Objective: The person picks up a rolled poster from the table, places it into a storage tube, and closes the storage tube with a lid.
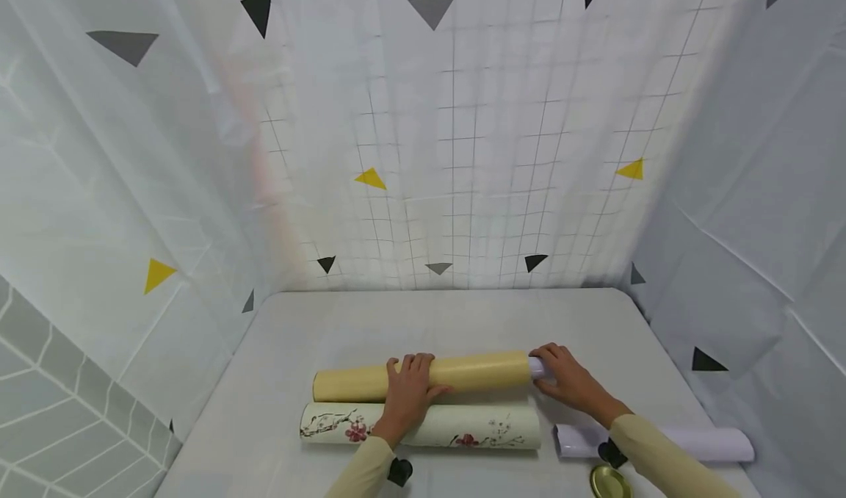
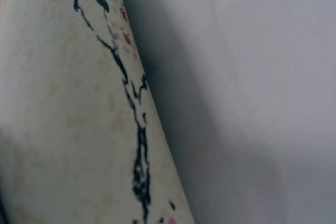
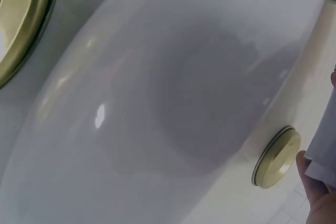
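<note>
In the head view, a tan tube (image 1: 485,370) lies crosswise on the table. My left hand (image 1: 407,394) grips it near its middle, fingers over the top and thumb on the near side. From the tube's right end juts a short length of pale lilac roll (image 1: 538,368). My right hand (image 1: 568,379) holds that roll between thumb and fingers; the right wrist view shows the thumb (image 3: 311,179) against its edge. Just nearer lies a cream tube with painted blossom branches (image 1: 489,426), under my left wrist. It fills much of the left wrist view (image 2: 68,103).
A second lilac roll (image 1: 707,444) lies at the right, partly under my right forearm. Beside it is a gold round lid (image 1: 611,482) at the front. The right wrist view shows another gold lid (image 3: 278,158). White patterned curtains (image 1: 423,131) surround the table.
</note>
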Demonstrator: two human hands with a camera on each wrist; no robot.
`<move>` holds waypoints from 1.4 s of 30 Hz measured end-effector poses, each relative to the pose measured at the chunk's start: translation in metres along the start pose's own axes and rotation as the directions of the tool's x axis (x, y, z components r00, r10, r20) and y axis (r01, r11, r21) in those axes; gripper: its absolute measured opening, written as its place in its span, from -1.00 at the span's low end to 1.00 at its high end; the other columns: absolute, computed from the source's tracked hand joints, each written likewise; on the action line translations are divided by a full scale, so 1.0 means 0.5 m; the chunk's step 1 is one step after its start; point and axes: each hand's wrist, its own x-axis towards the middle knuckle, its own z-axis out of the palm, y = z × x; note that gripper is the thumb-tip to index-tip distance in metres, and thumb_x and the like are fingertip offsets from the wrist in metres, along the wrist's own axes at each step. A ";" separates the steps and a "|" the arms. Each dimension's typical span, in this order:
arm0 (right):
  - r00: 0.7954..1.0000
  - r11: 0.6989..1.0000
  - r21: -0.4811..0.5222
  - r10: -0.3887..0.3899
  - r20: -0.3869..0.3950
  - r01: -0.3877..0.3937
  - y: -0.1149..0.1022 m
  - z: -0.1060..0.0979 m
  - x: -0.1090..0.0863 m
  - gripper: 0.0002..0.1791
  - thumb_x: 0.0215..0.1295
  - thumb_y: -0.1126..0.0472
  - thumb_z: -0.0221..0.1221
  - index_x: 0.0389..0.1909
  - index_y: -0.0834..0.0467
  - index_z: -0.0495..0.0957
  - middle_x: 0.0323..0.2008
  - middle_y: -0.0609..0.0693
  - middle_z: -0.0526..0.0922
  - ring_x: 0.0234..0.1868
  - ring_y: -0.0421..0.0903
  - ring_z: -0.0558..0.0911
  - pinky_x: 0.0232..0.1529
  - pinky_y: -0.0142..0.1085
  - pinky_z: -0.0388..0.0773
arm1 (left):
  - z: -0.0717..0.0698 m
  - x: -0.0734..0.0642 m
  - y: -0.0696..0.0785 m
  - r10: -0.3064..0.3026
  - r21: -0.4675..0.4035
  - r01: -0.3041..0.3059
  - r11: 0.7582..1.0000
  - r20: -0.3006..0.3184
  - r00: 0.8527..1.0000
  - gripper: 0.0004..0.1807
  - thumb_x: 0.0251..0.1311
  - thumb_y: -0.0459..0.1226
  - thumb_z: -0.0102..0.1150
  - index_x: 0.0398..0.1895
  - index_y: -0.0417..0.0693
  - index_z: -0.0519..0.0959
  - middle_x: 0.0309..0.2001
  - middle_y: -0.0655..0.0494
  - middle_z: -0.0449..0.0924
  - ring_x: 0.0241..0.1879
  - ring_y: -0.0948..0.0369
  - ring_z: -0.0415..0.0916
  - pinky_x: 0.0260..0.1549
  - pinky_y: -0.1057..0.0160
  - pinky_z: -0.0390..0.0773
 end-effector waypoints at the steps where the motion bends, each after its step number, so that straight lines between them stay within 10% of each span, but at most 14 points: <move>1: 1.000 1.000 0.005 0.000 0.004 0.000 0.001 0.002 0.001 -0.48 0.10 0.24 0.48 0.10 0.20 0.57 -0.02 0.04 0.61 0.00 0.02 0.58 0.00 0.02 0.63 | -0.001 0.001 0.001 -0.002 -0.002 0.002 1.000 0.006 1.000 -0.24 0.18 0.35 0.08 0.25 0.06 0.49 0.14 0.18 0.63 0.10 0.14 0.53 0.15 -0.11 0.39; 26: 0.996 0.993 0.104 -0.058 0.071 0.051 0.000 -0.002 0.021 -0.41 0.11 0.27 0.48 0.18 0.22 0.53 0.07 0.04 0.64 0.11 0.09 0.60 0.11 0.05 0.59 | 0.009 0.012 0.001 -0.022 -0.045 0.022 0.999 -0.004 1.000 -0.25 0.13 0.35 0.15 0.22 0.07 0.51 0.12 0.17 0.64 0.10 0.14 0.53 0.16 -0.15 0.39; 42: 0.981 0.872 0.470 0.050 0.187 -0.135 -0.004 0.001 0.029 -0.52 0.35 0.02 0.35 0.18 0.16 0.53 0.02 0.05 0.61 -0.02 -0.20 0.68 0.05 -0.21 0.70 | -0.001 0.012 0.002 -0.024 -0.056 0.025 0.998 0.018 1.000 -0.26 0.17 0.33 0.13 0.23 0.05 0.50 0.13 0.15 0.63 0.11 0.12 0.53 0.16 -0.14 0.38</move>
